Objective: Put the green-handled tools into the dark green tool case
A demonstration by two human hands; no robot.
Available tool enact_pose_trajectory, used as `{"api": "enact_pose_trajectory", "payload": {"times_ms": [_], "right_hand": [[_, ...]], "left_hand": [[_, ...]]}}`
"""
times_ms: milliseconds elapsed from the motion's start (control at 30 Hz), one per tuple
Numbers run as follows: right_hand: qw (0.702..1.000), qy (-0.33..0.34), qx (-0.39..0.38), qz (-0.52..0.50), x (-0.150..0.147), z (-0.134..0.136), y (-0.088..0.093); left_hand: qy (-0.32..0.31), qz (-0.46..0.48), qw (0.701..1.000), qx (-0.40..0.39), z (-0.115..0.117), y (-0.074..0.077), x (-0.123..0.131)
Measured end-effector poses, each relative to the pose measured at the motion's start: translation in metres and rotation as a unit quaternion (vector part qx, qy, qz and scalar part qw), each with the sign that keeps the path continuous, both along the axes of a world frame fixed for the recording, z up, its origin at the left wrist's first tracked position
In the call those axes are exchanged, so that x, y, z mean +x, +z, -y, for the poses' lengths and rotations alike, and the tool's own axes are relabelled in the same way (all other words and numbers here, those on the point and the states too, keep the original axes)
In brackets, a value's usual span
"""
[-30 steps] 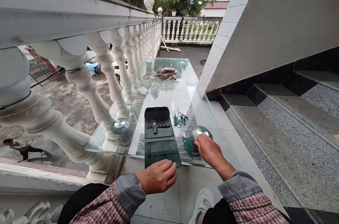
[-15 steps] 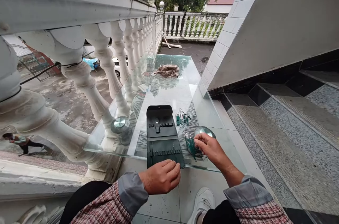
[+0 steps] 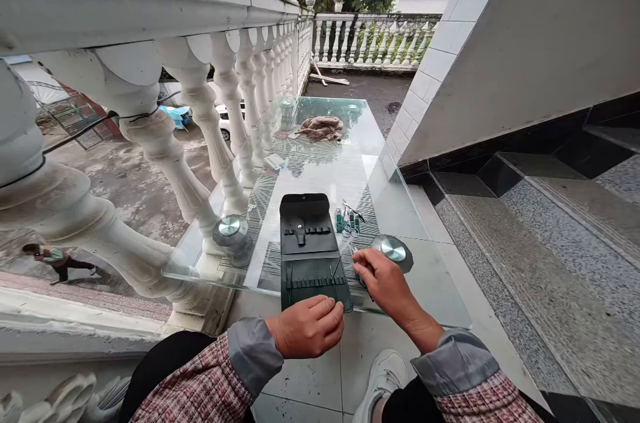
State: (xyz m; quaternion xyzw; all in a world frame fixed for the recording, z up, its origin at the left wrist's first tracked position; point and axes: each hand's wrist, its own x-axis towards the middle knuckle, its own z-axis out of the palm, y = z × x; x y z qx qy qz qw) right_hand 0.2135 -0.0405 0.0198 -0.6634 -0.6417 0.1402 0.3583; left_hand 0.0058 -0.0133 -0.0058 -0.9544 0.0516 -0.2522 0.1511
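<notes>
Glass tabletop [image 3: 325, 173]: open dark green tool roll [image 3: 307, 253], small steel instruments [image 3: 350, 218], crumpled cloth [image 3: 320, 129], round metal domes [image 3: 230, 230].

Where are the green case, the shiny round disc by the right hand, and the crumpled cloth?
Green folding case [image 3: 305, 243], head view, on its upper flap.
Shiny round disc [image 3: 393, 250], head view, on its metal top.
Crumpled cloth [image 3: 320, 129], head view, on its middle.

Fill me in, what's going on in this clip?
A person at a glass tabletop has both bare hands at an open dark green tool case. The left hand rests at the case's lower edge, and the right hand seems to hold a slim metal tool over it. Green-handled small tools lie beside the case, near a round metal-topped object.
</notes>
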Motion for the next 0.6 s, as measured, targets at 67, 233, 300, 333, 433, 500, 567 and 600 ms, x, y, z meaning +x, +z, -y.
{"api": "enact_pose_trajectory", "payload": {"times_ms": [67,233,300,333,433,500,567,600], "right_hand": [[0.999,0.019,0.019,0.042,-0.006,-0.005,-0.001],[0.977,0.047,-0.007,0.209,-0.020,-0.017,-0.001],[0.963,0.057,-0.013,0.263,-0.024,-0.020,0.001],[0.957,0.065,-0.012,0.282,-0.025,-0.022,0.002],[0.943,0.094,-0.002,0.320,-0.024,-0.024,0.003],[0.935,0.110,0.004,0.337,-0.021,-0.024,0.001],[0.930,0.118,0.009,0.349,-0.018,-0.023,0.000],[0.928,0.119,0.011,0.353,-0.017,-0.023,-0.001]], "left_hand": [[-0.002,0.005,1.000,-0.003,0.000,0.000,0.000],[-0.005,0.008,1.000,-0.004,-0.001,0.000,0.000],[-0.006,0.008,1.000,-0.003,-0.001,0.000,-0.001],[-0.005,0.007,1.000,-0.003,-0.001,0.000,-0.001],[-0.004,-0.004,1.000,-0.003,-0.001,0.001,-0.002],[-0.003,-0.010,1.000,-0.002,-0.001,0.002,-0.003],[-0.003,-0.009,1.000,-0.002,-0.001,0.002,-0.003],[-0.004,-0.006,1.000,-0.003,-0.001,0.003,-0.003]]}}
